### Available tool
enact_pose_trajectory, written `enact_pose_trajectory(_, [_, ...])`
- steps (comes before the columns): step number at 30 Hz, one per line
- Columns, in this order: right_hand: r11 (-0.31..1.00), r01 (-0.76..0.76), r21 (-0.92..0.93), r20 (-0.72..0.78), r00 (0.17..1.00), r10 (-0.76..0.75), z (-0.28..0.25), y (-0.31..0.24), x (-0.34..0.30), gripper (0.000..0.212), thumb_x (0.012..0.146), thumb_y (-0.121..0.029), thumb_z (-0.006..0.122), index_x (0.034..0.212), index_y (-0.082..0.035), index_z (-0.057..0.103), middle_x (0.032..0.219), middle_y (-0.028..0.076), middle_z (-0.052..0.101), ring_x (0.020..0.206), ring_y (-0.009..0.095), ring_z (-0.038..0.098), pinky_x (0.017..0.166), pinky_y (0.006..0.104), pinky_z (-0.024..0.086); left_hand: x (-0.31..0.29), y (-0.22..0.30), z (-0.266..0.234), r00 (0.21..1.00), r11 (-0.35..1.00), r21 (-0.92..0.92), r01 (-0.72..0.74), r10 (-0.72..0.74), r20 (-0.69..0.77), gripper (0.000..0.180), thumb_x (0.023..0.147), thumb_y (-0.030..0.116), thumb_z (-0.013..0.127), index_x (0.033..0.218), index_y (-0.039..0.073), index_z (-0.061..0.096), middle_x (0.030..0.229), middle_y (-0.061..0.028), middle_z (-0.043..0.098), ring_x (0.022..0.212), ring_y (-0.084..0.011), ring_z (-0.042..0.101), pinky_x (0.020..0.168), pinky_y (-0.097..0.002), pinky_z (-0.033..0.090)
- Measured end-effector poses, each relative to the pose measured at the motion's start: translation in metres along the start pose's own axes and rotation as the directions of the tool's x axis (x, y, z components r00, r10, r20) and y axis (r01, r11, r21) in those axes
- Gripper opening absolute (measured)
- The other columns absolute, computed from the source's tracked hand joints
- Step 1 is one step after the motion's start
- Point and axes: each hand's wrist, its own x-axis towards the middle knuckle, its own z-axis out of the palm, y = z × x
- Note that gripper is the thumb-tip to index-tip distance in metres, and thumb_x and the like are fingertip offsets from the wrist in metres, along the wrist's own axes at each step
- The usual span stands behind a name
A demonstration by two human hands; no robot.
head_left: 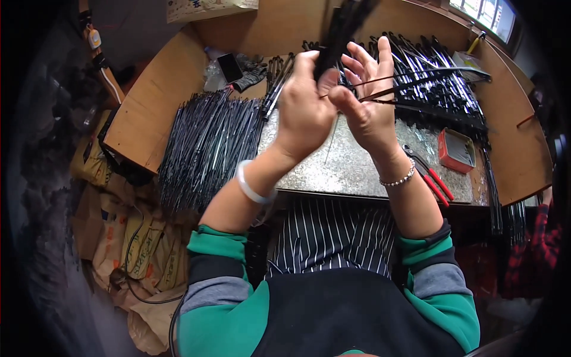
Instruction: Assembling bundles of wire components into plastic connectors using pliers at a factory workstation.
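Observation:
A dark bundle of thin ribs point(340, 44), like a folded umbrella frame, stands over the worktable, its upper end smeared by motion. My left hand point(306, 107) is closed around its lower part, thumb up against it. Close beside it, my right hand point(372, 89) has its fingers raised and apart. The right thumb points toward the left hand and touches near the base of the bundle. Several black ribs point(410, 85) splay out rightward, passing between the right thumb and index finger. A thin wire or rod point(332, 143) hangs below the hands.
Many dark ribs lie in a pile point(211, 146) at the left. More black frames point(437, 77) are heaped at the right back. Red-handled pliers point(437, 184) and a red tin point(457, 150) of thin pieces lie at the right. A phone point(229, 68) rests at the back left; wooden boards point(151, 101) edge the table.

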Motion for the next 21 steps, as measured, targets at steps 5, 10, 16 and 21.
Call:
enact_pose_trajectory(5, [0.98,-0.051,0.19,-0.02,0.998,0.056,-0.01,-0.012,-0.005,0.049,0.078,-0.005,0.068,0.119,0.006,0.042,0.087,0.007,0.062,0.074,0.01,0.06,0.066,0.021,0.049,-0.05,-0.021,0.055,0.986,0.976,-0.14,-0.165,0.167,0.002,0.042,0.08,0.001,0.045,0.121,-0.006,0.037,0.11,-0.0284,0.05,0.094,-0.044,0.054,0.077,-0.0426,0.047])
enact_pose_trajectory(10, [0.977,-0.202,0.064,-0.015,0.979,0.203,-0.035,0.006,-0.024,0.022,0.09,-0.022,0.055,0.076,-0.004,0.053,0.053,-0.001,0.048,0.045,0.007,0.049,0.054,0.0212,0.046,-0.1,-0.038,0.076,0.998,0.976,-0.212,-0.06,0.059,-0.008,0.036,0.085,0.003,0.049,0.119,-0.005,0.04,0.104,-0.0229,0.054,0.094,-0.0343,0.058,0.078,-0.0363,0.047])
enact_pose_trajectory(16, [0.994,-0.11,-0.015,0.065,0.992,0.111,-0.026,-0.026,-0.01,0.017,0.084,-0.012,0.063,0.093,-0.002,0.054,0.063,0.0,0.054,0.052,0.006,0.053,0.051,0.0205,0.047,-0.131,-0.042,0.085,0.95,0.948,-0.138,0.286,-0.262,0.168,0.034,0.086,0.012,0.055,0.115,-0.002,0.042,0.088,-0.0179,0.061,0.08,-0.0311,0.063,0.07,-0.0374,0.048])
enact_pose_trajectory(21, [0.972,-0.235,-0.018,0.025,0.972,0.236,-0.039,-0.006,-0.03,0.016,0.084,-0.016,0.064,0.087,-0.002,0.057,0.058,-0.002,0.052,0.046,0.004,0.047,0.042,0.0194,0.04,-0.155,-0.047,0.087,0.967,0.95,-0.205,0.235,-0.208,0.145,0.035,0.085,0.008,0.055,0.116,-0.002,0.041,0.091,-0.0141,0.061,0.079,-0.0257,0.063,0.073,-0.0329,0.048])
